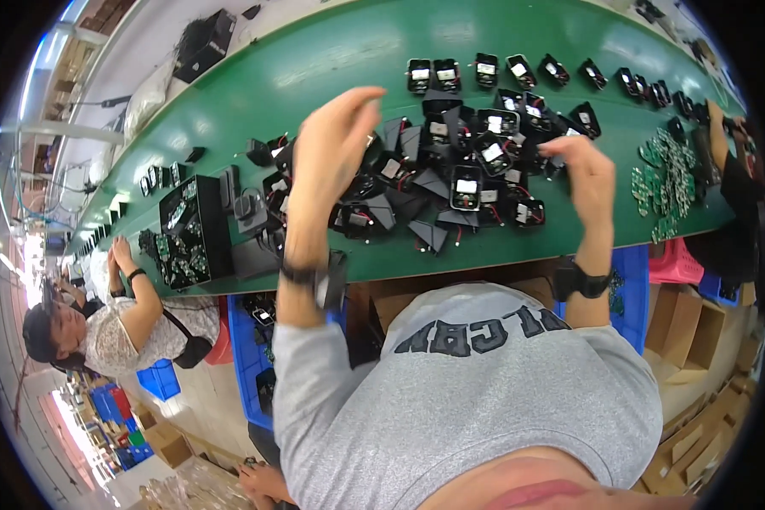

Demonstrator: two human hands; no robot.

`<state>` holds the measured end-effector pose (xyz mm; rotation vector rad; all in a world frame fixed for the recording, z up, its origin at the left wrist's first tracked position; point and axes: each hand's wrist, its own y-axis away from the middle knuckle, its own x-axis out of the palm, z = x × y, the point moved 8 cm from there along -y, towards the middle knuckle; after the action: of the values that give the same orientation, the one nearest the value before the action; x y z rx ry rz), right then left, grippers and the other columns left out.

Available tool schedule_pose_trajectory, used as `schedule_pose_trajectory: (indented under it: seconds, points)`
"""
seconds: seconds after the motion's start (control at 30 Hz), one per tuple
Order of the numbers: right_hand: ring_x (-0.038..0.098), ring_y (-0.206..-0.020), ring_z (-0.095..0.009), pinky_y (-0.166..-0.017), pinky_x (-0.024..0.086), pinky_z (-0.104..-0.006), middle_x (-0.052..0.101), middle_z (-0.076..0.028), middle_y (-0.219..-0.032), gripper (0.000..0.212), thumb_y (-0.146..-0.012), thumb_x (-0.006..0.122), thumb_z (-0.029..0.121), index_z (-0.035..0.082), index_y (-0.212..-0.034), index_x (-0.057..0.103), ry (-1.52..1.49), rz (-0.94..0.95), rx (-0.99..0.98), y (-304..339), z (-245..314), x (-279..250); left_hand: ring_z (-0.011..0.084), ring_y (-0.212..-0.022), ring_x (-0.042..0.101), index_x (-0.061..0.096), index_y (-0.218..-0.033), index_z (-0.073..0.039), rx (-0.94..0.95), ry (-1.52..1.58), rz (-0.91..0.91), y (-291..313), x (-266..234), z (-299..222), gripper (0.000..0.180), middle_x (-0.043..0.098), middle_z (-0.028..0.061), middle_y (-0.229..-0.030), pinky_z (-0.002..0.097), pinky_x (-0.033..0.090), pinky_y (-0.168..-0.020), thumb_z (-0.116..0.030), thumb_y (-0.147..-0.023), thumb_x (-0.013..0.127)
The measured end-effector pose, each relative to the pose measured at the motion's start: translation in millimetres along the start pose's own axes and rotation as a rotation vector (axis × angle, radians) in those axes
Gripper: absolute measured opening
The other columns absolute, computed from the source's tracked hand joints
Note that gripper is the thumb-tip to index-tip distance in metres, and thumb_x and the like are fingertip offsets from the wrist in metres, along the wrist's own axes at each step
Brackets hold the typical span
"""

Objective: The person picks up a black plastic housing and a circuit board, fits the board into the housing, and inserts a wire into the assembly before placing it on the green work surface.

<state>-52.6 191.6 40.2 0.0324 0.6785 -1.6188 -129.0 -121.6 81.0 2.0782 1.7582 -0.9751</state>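
Note:
My left hand (336, 140) is raised over the left part of a heap of small black plastic housings (466, 189). Its fingers stretch to the right, a little apart, and nothing shows in them. Over the heap's right edge is my right hand (585, 170), its fingers bent and pointing left, close above the housings. Nothing can be made out in its grasp, though its palm side is hidden. Many housings hold a pale rectangular block and red wires. Dark wedge-shaped covers (433, 183) lie among them. Black bands circle both my wrists.
The green table (357, 51) carries a row of housings (486, 70) along its far side. Green circuit boards (667, 183) are piled at right; a black bin (197, 225) of boards stands at left. Blue crates (248, 357) flank me below the edge. Co-workers sit on both sides.

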Motion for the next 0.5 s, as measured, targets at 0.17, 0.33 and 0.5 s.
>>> schedule_pose_trajectory:
  seconds: [0.17, 0.33, 0.5]
  points:
    - [0.063, -0.084, -0.022, -0.077, 0.048, -0.0298, 0.068, -0.012, -0.088, 0.017, -0.091, 0.056, 0.006, -0.005, -0.093, 0.068, 0.081, 0.083, -0.173, 18, 47, 5, 0.0301, -0.075, 0.066, 0.06, -0.12, -0.008, 0.239, -0.622, 0.131, -153, 111, 115, 0.039, 0.07, 0.014, -0.092, 0.0375, 0.053, -0.071, -0.03, -0.088, 0.058]
    - [0.062, -0.083, -0.015, -0.076, 0.047, -0.0275, 0.068, -0.008, -0.087, 0.017, -0.091, 0.057, 0.007, -0.005, -0.092, 0.069, 0.108, -0.246, 0.207, 73, -19, -95, 0.0209, -0.074, 0.064, 0.058, -0.117, -0.009, -0.101, 0.005, 0.496, -164, 140, 146, 0.034, 0.067, 0.0112, -0.095, 0.0353, 0.053, -0.054, -0.02, -0.085, 0.062]
    - [0.062, -0.085, -0.014, -0.078, 0.047, -0.0265, 0.069, -0.007, -0.09, 0.018, -0.092, 0.055, 0.008, -0.002, -0.089, 0.07, -0.023, -0.432, 0.303, 96, -47, -99, 0.0158, -0.089, 0.061, 0.054, -0.121, -0.015, -0.327, 0.212, 0.433, -134, 114, 116, 0.037, 0.064, 0.0074, -0.1, 0.0304, 0.052, -0.067, -0.015, -0.086, 0.064]
